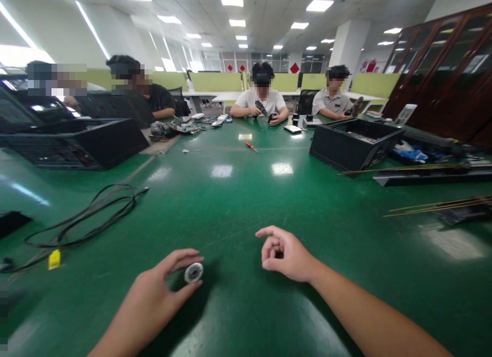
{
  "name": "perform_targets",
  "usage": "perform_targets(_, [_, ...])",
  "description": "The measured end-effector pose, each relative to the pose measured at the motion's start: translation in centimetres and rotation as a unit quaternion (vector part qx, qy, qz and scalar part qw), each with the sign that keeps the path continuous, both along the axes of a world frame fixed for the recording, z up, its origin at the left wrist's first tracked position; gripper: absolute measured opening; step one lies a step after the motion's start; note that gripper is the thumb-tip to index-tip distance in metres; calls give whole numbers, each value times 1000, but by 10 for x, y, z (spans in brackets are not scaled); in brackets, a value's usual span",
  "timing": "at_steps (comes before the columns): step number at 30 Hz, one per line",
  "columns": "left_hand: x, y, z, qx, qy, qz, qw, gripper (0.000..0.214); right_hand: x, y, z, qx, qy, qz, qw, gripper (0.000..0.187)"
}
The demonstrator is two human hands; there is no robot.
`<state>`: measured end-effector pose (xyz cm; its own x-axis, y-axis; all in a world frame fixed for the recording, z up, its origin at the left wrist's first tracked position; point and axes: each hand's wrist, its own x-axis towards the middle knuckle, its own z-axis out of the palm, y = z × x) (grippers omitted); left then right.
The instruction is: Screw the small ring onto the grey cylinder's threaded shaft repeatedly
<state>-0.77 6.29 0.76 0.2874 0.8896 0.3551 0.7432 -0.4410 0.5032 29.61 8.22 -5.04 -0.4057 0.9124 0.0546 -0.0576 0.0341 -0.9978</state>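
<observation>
Left hand (154, 290) pinching a small white ring (193, 273); right hand (286, 254) loosely curled, empty.
Both are held above the green table (238, 203).

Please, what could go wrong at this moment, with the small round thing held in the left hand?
1. The small round part is pinched only between the thumb and fingertips of the left hand. If it slips, it may roll away across the smooth green table.
2. The black cable lies in loose loops to the left of that hand. A wide sweep of the arm might snag it.
</observation>
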Motion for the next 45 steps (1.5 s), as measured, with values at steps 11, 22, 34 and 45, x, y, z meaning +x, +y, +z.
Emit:
perform_targets(11, [93, 18, -15, -54, -129, -214, 967, 27, 3, 3, -1, 93, -45, -200, 974, 30])
perform_targets(22, [85, 17, -35, -12, -152, -165, 975, 26, 3, -14, 12, 230, -153, -92, 957, 35])
perform_targets(34, [84, 23, -40, -34, -149, -141, 978, 29, -1, -18, 5, 263, -214, -111, 934, 50])
perform_targets(45, [86, 21, -37, -35, -151, -159, 975, 28, 0, -18, 8, 345, -257, -112, 896, 15])
